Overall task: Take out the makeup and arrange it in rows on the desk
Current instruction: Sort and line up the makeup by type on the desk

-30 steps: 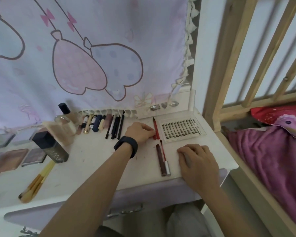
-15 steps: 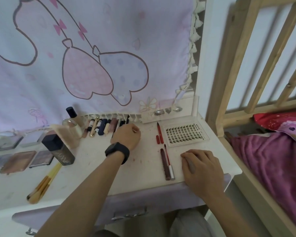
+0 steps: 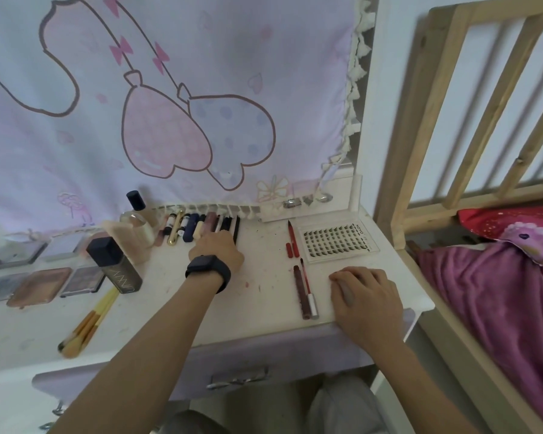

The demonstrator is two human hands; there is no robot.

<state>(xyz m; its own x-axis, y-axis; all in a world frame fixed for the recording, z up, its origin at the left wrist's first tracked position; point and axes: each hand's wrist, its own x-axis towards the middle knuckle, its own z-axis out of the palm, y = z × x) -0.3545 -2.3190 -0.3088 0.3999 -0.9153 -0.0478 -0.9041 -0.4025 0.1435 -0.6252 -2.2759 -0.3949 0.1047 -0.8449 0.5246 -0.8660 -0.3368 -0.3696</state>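
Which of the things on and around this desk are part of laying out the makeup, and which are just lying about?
Part of the job: row of lipsticks and pencils, red pencil, lash tray, lip gloss tube, palettes, dark bottle, brushes.

Just lying about: printed cloth, wooden bed rail, purple blanket.

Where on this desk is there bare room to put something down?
Bare desk lies between the left hand and the dark lip tube, and between the brushes and that forearm. Crowded: the back row of tubes, the palettes.
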